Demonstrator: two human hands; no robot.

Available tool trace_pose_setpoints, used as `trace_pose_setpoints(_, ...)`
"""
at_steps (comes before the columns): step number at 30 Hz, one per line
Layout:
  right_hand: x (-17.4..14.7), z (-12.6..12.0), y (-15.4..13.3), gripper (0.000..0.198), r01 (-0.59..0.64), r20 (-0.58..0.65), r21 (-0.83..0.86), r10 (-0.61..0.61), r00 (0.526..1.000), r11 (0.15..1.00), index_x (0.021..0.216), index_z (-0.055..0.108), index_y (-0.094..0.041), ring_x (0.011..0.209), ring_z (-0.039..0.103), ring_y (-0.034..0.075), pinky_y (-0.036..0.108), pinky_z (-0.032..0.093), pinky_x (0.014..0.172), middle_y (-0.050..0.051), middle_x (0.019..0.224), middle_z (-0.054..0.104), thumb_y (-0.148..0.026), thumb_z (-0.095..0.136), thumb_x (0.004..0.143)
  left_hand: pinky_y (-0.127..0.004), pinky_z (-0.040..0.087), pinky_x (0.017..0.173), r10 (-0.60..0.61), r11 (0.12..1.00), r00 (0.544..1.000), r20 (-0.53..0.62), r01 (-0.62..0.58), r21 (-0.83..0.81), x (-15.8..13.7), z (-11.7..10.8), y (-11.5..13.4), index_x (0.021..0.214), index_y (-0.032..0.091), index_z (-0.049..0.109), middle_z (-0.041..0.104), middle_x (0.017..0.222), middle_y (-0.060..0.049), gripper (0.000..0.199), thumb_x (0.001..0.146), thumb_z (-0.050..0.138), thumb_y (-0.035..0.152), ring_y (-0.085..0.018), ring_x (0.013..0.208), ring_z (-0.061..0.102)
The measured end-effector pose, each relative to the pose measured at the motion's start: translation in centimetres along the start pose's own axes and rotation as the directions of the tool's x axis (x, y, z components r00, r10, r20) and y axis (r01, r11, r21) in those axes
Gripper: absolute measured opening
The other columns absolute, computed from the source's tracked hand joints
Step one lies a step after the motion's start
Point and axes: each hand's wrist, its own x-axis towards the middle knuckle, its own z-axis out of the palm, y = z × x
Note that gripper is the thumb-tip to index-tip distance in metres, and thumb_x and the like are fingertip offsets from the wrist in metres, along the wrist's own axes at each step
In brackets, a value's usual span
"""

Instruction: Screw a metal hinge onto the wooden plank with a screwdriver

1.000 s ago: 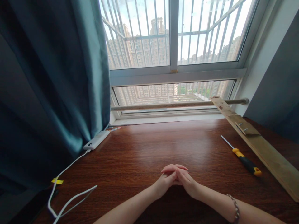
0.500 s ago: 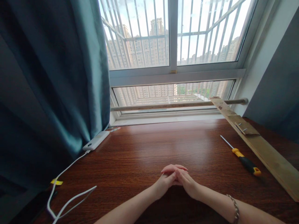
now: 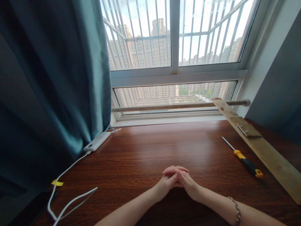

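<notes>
My left hand (image 3: 166, 185) and my right hand (image 3: 191, 185) are clasped together above the dark wooden table (image 3: 150, 147), near its front. Their fingers fold over one another, and no object shows between them. A braided bracelet (image 3: 237, 210) circles my right wrist. Off to the right lies a screwdriver (image 3: 246, 163) with a yellow and black handle, its shaft pointing away from me. Beside it a long wooden board (image 3: 270, 153) slants back to the window, with a small wood piece (image 3: 250, 129) and two screws on it.
At the back left, a white power bank (image 3: 97, 141) rests against a blue curtain (image 3: 94, 78). Its white cable (image 3: 68, 168) loops down to the front left, past a yellow tag (image 3: 57, 183). A metal rail (image 3: 164, 107) runs along the window behind the table.
</notes>
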Motion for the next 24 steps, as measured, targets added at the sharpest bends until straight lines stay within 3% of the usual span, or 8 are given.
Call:
trace_pose_setpoints(15,-0.08,0.11,-0.30,0.047,-0.039,-0.014,-0.007,0.039,0.999,0.999,0.106,0.061,-0.018,0.101,0.056,0.019,0.036,0.041,0.093,0.009,0.104,0.060,-0.043,0.025,0.092,-0.043,0.044,0.086,0.011,1.000,1.000,-0.007,-0.011,0.004,-0.01,-0.09,-0.19,0.111,0.017,0.057,0.054,0.112,-0.014,0.037,0.082,0.051,0.039,-0.027,0.106,0.052)
trace_pose_setpoints(24,0.06,0.07,-0.17,0.047,0.004,-0.010,-0.048,-0.005,1.000,0.999,0.105,0.061,-0.017,0.102,0.055,0.019,0.035,0.042,0.091,0.009,0.103,0.061,-0.042,0.024,0.093,-0.043,0.044,0.085,0.003,1.000,1.000,-0.003,-0.003,-0.006,0.01,-0.19,-0.36,0.112,0.017,0.056,0.055,0.112,-0.014,0.039,0.081,0.051,0.041,-0.027,0.105,0.053)
